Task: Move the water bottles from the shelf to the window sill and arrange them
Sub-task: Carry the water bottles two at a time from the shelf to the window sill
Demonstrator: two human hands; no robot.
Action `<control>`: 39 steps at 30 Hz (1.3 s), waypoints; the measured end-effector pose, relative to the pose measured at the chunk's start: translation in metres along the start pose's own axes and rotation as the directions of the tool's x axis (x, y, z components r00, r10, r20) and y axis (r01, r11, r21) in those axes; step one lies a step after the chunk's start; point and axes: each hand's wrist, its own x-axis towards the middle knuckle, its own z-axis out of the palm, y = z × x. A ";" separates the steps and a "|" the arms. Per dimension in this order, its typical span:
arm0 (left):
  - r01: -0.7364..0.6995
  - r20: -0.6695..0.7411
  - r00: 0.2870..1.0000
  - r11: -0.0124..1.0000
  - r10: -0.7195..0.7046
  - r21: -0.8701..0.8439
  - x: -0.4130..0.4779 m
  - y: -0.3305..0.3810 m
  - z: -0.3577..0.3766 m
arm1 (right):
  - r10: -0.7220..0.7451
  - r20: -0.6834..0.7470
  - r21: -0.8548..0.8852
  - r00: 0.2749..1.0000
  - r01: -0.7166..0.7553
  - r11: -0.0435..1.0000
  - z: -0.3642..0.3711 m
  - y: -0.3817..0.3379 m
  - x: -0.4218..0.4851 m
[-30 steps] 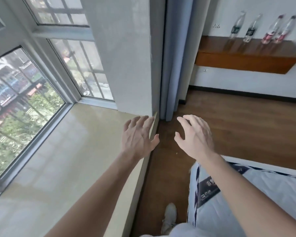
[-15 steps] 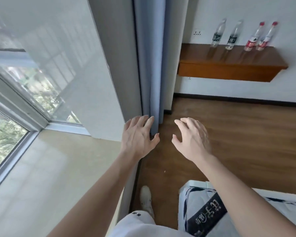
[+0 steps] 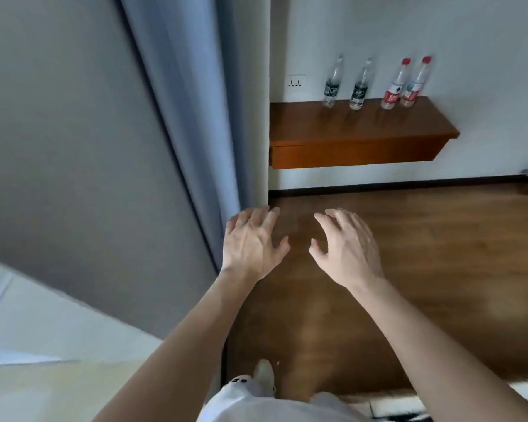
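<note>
Shoe (image 3: 264,373) and white garment (image 3: 250,403) at the bottom edge of my feed. Strip of pale window sill (image 3: 28,391) bottom left, patterned bed (image 3: 387,408) corner bottom right. Both forearms reach forward over the wooden floor (image 3: 424,269).

- left hand (image 3: 253,242): palm down, fingers spread and relaxed, holding nothing. It sits just beside the lower edge of the blue curtain (image 3: 195,102); I can't tell if it touches
- right hand (image 3: 345,248): palm down, fingers loosely curved, thumb out, also holding nothing. Small gap between the two hands

Further out I see the brown shelf (image 3: 357,129) on the far white wall, well apart from both hands. Four water bottles stand upright on it in a row close to the wall:
- bottle A (image 3: 332,83) and bottle B (image 3: 359,86) have dark labels, on the left, slightly apart
- bottle C (image 3: 393,86) and bottle D (image 3: 415,83) have red caps and red-and-white labels, on the right, just beside each other

Wall socket (image 3: 297,82) is left of bottle A, above the shelf. Far end is blurred and I can't read the label text
</note>
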 end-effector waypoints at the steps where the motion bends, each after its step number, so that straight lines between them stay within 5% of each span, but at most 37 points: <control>1: -0.025 0.006 1.000 1.000 0.025 -0.004 0.020 0.001 0.004 | 0.020 0.000 -0.011 1.000 -0.020 1.000 0.001 0.006 0.014; 18: -0.190 0.045 0.980 0.979 0.194 -0.069 0.272 0.075 0.074 | 0.261 0.047 -0.095 0.964 -0.255 0.962 0.044 0.154 0.185; 39: -0.081 0.081 0.994 0.995 0.076 0.059 0.571 0.198 0.148 | 0.182 0.074 -0.018 0.981 -0.181 0.983 0.076 0.408 0.444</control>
